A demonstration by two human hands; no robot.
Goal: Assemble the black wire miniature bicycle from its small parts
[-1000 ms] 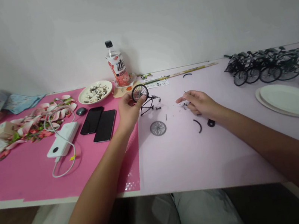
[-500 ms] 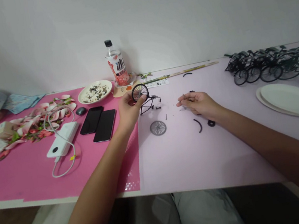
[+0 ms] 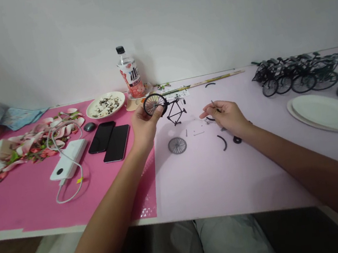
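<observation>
Centrally, holds a small black bicycle frame [image 3: 175, 111] by its attached wheel [image 3: 155, 104], with the left hand [image 3: 145, 126] closed on that wheel, thumb across the near side. Probably gripped there to leave the open framework free, pointing out towards three o'clock.

From the frame, at between three and four o'clock, pinches a slim rod [image 3: 213, 104] between thumb and forefinger of the right hand [image 3: 230, 117], likely with the fingertips for fine control. Cannot tell exactly what kind of rod.

Just below, at six o'clock, comes to a loose grey wheel [image 3: 177, 145] lying flat, then at five to a small screw [image 3: 186, 132], and at four to a curved black strip [image 3: 223, 142] beside a round black part [image 3: 237, 139]. Seemingly spread singly on the pale sheet [image 3: 203, 181] for easy picking.

Farther out, at three o'clock, meets a row of small bicycles [image 3: 302, 75], packed close perhaps to save room, with stacked white plates [image 3: 330, 113] nearer the body. At between ten and eleven, reaches an upright bottle [image 3: 131, 79]; at between eight and nine, two phones [image 3: 102, 137] and a white power bank [image 3: 69, 159], presumably kept aside from the small parts.
</observation>
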